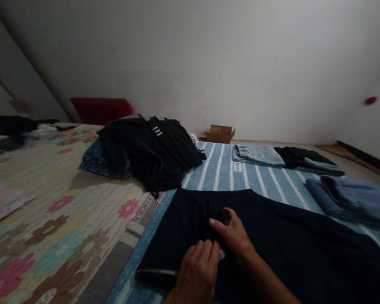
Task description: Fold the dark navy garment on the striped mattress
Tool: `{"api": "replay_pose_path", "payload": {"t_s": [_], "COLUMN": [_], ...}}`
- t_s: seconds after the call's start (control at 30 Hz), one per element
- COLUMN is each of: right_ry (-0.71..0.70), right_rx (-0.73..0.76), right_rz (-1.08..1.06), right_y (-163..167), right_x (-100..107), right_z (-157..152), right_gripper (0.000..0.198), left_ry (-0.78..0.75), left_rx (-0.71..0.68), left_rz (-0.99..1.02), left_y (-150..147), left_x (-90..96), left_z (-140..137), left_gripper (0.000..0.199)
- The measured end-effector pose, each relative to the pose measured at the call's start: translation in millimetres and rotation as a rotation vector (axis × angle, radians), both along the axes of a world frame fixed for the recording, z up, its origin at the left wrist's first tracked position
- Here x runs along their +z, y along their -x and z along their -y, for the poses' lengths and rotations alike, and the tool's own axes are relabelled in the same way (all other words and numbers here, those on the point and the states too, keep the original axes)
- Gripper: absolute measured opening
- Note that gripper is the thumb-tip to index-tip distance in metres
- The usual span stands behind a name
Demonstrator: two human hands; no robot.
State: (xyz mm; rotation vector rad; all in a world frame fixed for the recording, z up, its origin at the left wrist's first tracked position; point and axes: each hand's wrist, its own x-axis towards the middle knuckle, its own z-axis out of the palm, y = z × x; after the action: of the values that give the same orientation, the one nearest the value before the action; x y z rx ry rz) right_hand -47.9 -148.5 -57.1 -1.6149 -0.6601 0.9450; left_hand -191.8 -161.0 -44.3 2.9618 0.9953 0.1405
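Dark navy trousers [281, 236] lie spread over the blue striped sheet in front of me, reaching off to the lower right. Near their left end, my left hand [199, 268] is closed in a fist on the cloth, with a small pale bit showing beside its fingers. Just above and to the right, my right hand [236, 234] grips a bunched part of the same cloth, thumb and forefinger curled round it. Some fingertips are hidden in the folds. A light edge runs along the trousers' lower left side.
Beyond the trousers sits a heap of dark clothes [152, 147]. Folded light jeans [259, 155], folded black clothes [307, 158] and folded blue jeans [354, 198] line the right side. A flowered cover [63, 228] spreads leftward; a cardboard box [220, 134] stands by the wall.
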Motion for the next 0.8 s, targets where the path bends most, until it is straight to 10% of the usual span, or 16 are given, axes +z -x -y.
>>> {"api": "replay_pose_path", "payload": {"t_s": [0.27,0.57,0.8], "right_ry": [-0.033,-0.13,-0.169], "right_rx": [0.085,0.088,0.093], "right_rz": [0.293,0.188,0.138], "right_y": [1.1,-3.8,-2.3], "right_x": [-8.5,-15.0,-13.5], "right_z": [-3.3,-0.4,-1.3], "right_gripper": [0.051,0.049,0.044], "left_ry": [0.025,0.309,0.02], "left_rx": [-0.012,-0.043,0.151], "left_rz": [-0.005,0.176,0.146], "left_y": [4.0,5.7,-4.7], "left_x": [-10.2,45.7,3.9], "left_z": [7.0,-30.6,-59.7], "left_gripper": [0.047,0.014,0.044]}}
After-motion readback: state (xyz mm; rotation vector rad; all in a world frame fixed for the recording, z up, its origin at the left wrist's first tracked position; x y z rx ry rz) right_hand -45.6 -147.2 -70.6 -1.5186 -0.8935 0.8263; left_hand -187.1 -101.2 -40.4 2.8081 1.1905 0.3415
